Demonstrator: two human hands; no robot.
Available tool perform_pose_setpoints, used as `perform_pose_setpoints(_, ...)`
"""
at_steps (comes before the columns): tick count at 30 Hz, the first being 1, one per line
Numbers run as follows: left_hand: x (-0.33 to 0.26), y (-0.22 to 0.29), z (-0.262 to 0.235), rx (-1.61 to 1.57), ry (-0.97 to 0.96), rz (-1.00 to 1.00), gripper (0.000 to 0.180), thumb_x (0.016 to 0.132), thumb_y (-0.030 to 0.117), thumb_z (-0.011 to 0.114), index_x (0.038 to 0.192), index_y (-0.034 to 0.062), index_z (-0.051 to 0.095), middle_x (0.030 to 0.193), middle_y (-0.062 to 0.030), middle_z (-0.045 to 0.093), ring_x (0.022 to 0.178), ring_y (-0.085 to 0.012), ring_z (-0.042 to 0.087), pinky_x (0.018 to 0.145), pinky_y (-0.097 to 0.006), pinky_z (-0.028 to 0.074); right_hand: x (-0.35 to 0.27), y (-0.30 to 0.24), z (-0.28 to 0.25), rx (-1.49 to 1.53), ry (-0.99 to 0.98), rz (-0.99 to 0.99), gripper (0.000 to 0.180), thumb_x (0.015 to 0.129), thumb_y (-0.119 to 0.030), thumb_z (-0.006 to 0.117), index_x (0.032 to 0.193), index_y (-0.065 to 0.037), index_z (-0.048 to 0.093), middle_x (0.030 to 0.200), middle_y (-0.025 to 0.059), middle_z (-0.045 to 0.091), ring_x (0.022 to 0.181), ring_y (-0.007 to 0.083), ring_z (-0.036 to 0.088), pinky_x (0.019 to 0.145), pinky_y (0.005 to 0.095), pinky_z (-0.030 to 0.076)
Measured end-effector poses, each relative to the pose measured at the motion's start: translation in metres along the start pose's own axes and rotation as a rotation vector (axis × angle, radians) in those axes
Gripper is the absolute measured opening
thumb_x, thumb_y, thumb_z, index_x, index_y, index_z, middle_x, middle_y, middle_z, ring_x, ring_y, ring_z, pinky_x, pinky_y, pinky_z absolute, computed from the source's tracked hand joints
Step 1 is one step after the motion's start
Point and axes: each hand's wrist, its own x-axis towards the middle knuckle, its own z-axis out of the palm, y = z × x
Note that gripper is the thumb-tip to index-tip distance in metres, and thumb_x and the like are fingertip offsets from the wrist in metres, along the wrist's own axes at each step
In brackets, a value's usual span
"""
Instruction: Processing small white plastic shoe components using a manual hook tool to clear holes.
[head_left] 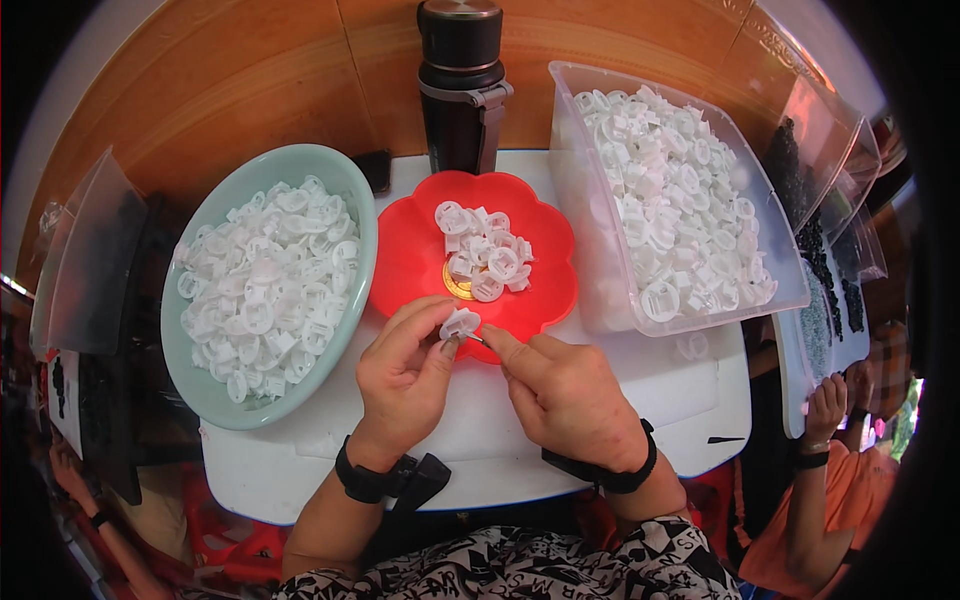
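Note:
Between the thumb and fingers of my left hand point(402, 388) is a small round white plastic part point(461, 323), held just over the near rim of a red scalloped bowl point(402, 265). My right hand point(578, 398) is closed around a thin metal tool point(474, 338), mostly hidden by the fingers; its tip meets the white part or lies very close to it. Inside the red bowl lies a small heap of similar white parts point(485, 245), partly covering a gold-coloured round mark on the bottom.
At left, a pale green basin point(367, 215) is heaped with white parts. A translucent bin point(690, 322) of them stands at right. A black flask point(460, 110) rises behind the bowl. A loose white part point(691, 346) lies near the bin on the white table point(480, 465). Other people's arms show at both sides.

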Motion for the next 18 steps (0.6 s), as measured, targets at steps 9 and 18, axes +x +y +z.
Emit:
perform_pose_setpoints(9, 0.0017, 0.0043, 0.0014, 0.194, -0.034, 0.069, 0.029, 0.081, -0.013, 0.055, 0.109, -0.0056, 0.059, 0.113, -0.0158, 0.056, 0.098, -0.0182, 0.058, 0.083, -0.027, 0.049, 0.0013, -0.0019, 0.0024, -0.083, -0.011, 0.001, 0.044, 0.075, -0.003, 0.057, 0.119, 0.0, 0.054, 0.066, 0.0129, 0.055, 0.056, 0.0277, 0.057, 0.053, 0.0365, 0.047)
perform_pose_setpoints(18, 0.0015, 0.0003, 0.0026, 0.206, -0.008, 0.144, 0.03, 0.077, -0.016, 0.057, 0.105, -0.006, 0.059, 0.105, -0.0188, 0.059, 0.087, -0.021, 0.062, 0.072, -0.027, 0.051, 0.001, -0.0022, 0.0037, -0.13, -0.052, 0.004, 0.047, 0.072, -0.002, 0.057, 0.119, 0.002, 0.054, 0.067, 0.0129, 0.056, 0.057, 0.0273, 0.059, 0.053, 0.0357, 0.047)
